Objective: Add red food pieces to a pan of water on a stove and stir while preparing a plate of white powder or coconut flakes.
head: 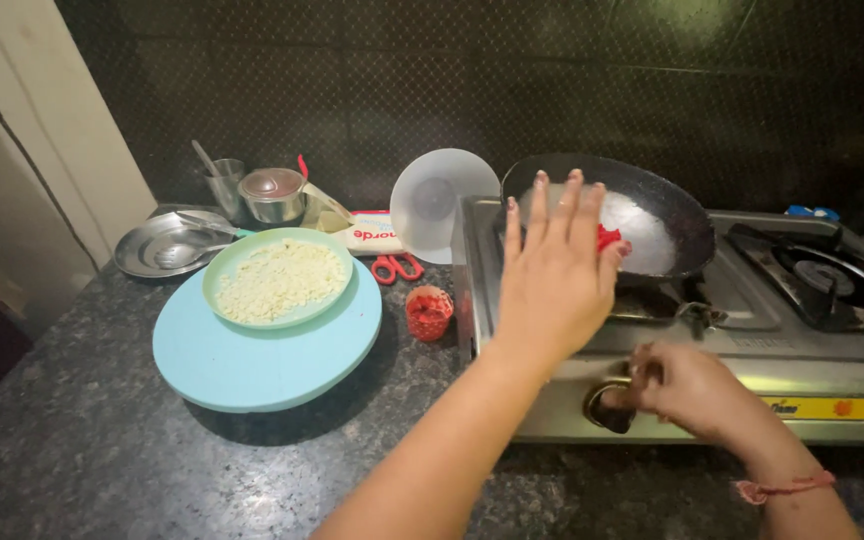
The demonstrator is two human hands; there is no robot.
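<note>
Dark granite counter [82,440], tiled wall; left hand [555,275] spread over pan [652,205]; right hand [687,390] grip pinching stove knob [612,405].

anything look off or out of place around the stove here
A round translucent lid stands tilted on edge against the stove's left side, not flat. Red scissors lie loose on the counter below it. Nothing looks spilled.

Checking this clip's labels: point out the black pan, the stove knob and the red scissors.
black pan [667,205]: head view, dark inner wall.
stove knob [612,410]: head view, front face beside right hand.
red scissors [395,267]: head view, handle loops.
</note>
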